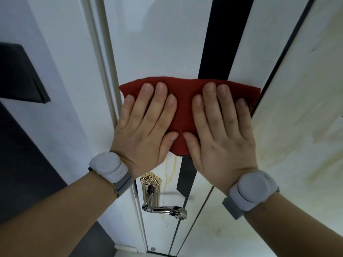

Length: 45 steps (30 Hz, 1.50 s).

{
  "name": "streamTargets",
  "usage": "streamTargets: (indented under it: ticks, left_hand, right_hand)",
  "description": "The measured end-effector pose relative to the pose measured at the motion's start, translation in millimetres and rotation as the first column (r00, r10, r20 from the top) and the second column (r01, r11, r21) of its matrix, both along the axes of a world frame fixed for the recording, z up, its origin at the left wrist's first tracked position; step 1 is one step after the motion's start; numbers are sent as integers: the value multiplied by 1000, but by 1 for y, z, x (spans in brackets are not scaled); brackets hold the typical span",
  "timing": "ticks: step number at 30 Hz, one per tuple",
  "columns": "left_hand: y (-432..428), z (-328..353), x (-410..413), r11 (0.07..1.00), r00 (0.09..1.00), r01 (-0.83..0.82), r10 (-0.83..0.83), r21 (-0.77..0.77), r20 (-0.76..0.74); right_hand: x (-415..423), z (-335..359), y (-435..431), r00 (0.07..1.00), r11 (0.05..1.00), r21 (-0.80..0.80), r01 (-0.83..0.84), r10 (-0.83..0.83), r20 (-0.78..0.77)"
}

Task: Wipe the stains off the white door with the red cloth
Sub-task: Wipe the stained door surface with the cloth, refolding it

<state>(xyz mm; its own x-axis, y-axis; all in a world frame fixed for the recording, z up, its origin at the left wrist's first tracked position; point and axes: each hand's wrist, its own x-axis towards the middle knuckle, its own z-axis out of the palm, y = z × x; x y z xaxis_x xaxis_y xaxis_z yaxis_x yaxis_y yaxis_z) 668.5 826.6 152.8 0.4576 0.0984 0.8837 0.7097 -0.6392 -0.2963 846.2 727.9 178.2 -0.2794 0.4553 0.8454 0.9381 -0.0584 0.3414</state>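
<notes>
Currently: folded dark-red fabric cloth [182, 115] spread flat on glossy white door [157, 43], above ornate silver lever handle [164, 210] | left hand [144, 127] and right hand [220, 132] side by side, each grip apart, straight fingers pressing cloth | yellowish drip stains [169, 170] just below cloth

white door [157, 43], red cloth [182, 112] spread flat against it, just above lever handle [165, 210]; yellow drip stains [170, 171] between cloth and handle
</notes>
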Motion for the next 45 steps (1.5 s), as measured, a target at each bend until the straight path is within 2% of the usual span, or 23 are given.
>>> streamTargets:
  ticks: [13, 22, 25, 29, 35, 45]
  left_hand:
    - [-10, -80, -6, 997, 997, 25, -30, -78, -74]
    - [-20, -57, -20, 992, 986, 8, -29, -125, -164]
    - [-18, -28, -20, 994, 982, 2, -23, -112, -186]
    - [-16, 35, -19, 997, 990, 3, -14, -74, -142]
    - [-18, 132, -17, 999, 997, -1, -2, -35, -84]
    - [-25, 249, -14, 998, 999, 11, -13, -59, -34]
  right_hand:
    - [6, -83, -6, 999, 995, -89, 48, -46, 28]
    - [4, -72, -13, 1000, 991, -131, -2, 1, -7]
    - [3, -48, -10, 1000, 994, -108, -13, 11, -19]
    - [3, 18, -9, 999, 998, -58, -39, 37, -25]
    - [3, 121, -11, 998, 999, -28, 16, -15, 61]
    - [4, 240, -5, 992, 999, 40, 18, -23, 122]
